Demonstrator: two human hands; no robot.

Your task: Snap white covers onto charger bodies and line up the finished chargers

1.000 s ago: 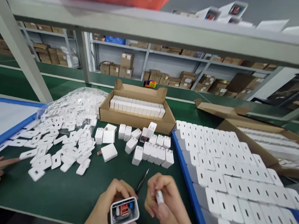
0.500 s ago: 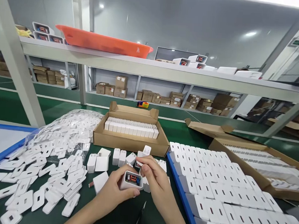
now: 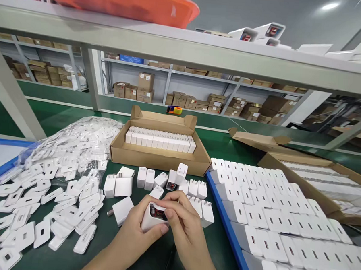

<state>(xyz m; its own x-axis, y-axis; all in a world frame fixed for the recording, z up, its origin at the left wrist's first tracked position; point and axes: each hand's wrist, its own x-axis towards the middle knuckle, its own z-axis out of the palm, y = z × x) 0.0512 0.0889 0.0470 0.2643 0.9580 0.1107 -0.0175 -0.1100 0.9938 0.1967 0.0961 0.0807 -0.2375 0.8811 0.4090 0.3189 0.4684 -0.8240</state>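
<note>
My left hand (image 3: 133,232) is wrapped round a white charger housing (image 3: 150,218) whose open end shows red and dark parts inside. My right hand (image 3: 184,224) is closed over the housing's open end, fingertips pressing on its top; whether anything is in those fingers is hidden. Both hands hover just above the green mat, in front of a cluster of white charger bodies (image 3: 172,185).
White cover plates (image 3: 59,193) lie heaped at the left, spilling from a clear bag. An open cardboard box (image 3: 159,160) holds a row of chargers. A blue-edged tray (image 3: 224,218) of white chargers fills the right. An orange tub (image 3: 123,3) sits on the shelf above.
My right hand has come down onto the housing's open end and now covers it. The view tilted down a little, and the other person's fingers at the left edge are gone.
</note>
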